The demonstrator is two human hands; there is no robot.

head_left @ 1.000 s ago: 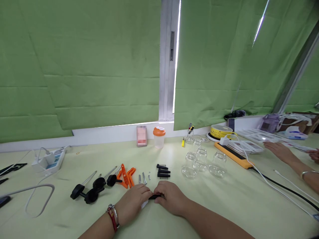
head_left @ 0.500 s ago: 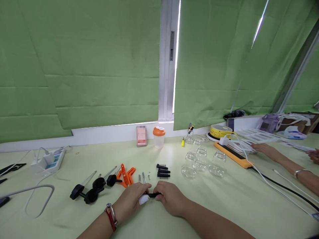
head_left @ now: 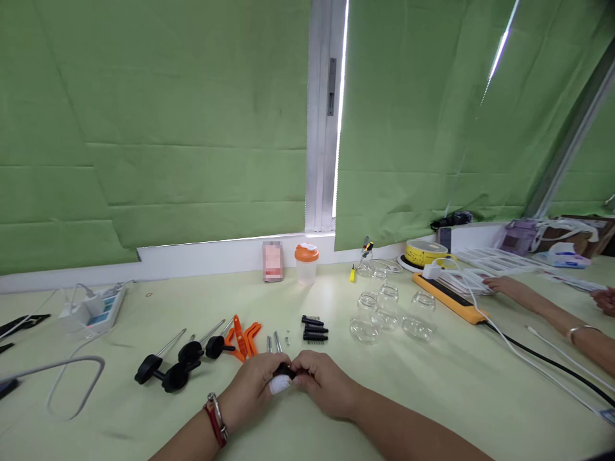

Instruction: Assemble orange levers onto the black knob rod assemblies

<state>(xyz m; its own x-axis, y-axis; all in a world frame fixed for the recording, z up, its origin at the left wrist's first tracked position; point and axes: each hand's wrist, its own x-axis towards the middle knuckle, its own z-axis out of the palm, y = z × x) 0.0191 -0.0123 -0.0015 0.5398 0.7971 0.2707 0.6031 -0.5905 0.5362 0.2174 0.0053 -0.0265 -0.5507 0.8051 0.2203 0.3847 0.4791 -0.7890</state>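
Wide across goes the pale table (head_left: 317, 432), and at its near middle the left hand (head_left: 250, 387) and right hand (head_left: 329, 384) meet, fingers pinching a black part (head_left: 287, 371) between them; white material (head_left: 280, 384) shows below, metal rods (head_left: 278, 342) just beyond, on the far side.

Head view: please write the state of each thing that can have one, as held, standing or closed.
Left hand: closed on black part
Right hand: closed on black part
Black part: held, partly hidden
White piece: against left hand
Black rods: lying together
Orange pieces: lying
Cup: upright, lid on
Glass jars: standing
Orange strip: charger plugged in
Green blinds: lowered
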